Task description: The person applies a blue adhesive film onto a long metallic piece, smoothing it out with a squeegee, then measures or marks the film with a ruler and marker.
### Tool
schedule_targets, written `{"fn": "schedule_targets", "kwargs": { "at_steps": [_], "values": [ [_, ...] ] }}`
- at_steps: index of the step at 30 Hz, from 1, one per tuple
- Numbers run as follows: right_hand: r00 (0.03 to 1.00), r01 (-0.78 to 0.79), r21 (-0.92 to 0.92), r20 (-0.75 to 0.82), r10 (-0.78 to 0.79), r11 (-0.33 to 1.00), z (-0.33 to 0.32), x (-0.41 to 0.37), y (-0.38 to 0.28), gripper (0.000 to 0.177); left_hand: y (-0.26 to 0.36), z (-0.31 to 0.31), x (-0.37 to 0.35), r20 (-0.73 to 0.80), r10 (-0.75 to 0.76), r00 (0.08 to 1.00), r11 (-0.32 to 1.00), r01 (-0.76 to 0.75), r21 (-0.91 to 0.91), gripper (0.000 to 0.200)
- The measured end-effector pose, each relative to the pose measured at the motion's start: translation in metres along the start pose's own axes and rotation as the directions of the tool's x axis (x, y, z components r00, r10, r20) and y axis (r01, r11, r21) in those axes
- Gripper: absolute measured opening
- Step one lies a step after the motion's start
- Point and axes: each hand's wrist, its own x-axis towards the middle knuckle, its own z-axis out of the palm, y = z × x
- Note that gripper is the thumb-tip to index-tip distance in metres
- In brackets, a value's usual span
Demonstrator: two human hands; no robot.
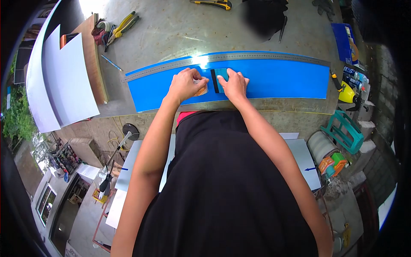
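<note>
A long blue sheet (282,81) lies across the near side of the grey worktable, with a steel ruler (167,65) along its far edge. My right hand (236,85) grips a teal squeegee (221,74) with a black strip on its left edge, held over the middle of the blue sheet. Just left of it, my left hand (186,84) is closed on a small clear and orange piece (201,91); I cannot tell what kind of thing it is. Both hands are close together, below the ruler.
Yellow-handled pliers (123,26) and a pencil (112,63) lie at the left, near white panels (75,81). A yellow cutter (214,4) and a black cloth (263,19) are at the back. A yellow spray bottle (347,93), cans (355,76) and a green stool (344,132) stand right.
</note>
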Motion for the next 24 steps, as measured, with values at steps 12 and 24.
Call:
{"fn": "schedule_targets", "kwargs": {
  "at_steps": [12, 24],
  "values": [
    [0.999, -0.025, 0.024, -0.035, 0.026, 0.999, 0.015, -0.002, -0.013, 0.035, -0.026, -0.015, -0.001, 0.202, -0.083, 0.976, 0.989, 0.105, -0.100, 0.044],
    [0.990, -0.004, 0.048, 0.142, -0.003, 0.999, -0.021, -0.002, 0.022, 0.034, -0.033, -0.003, 0.003, 0.155, -0.097, 0.983, 0.986, 0.116, -0.118, 0.035]
  ]
}}
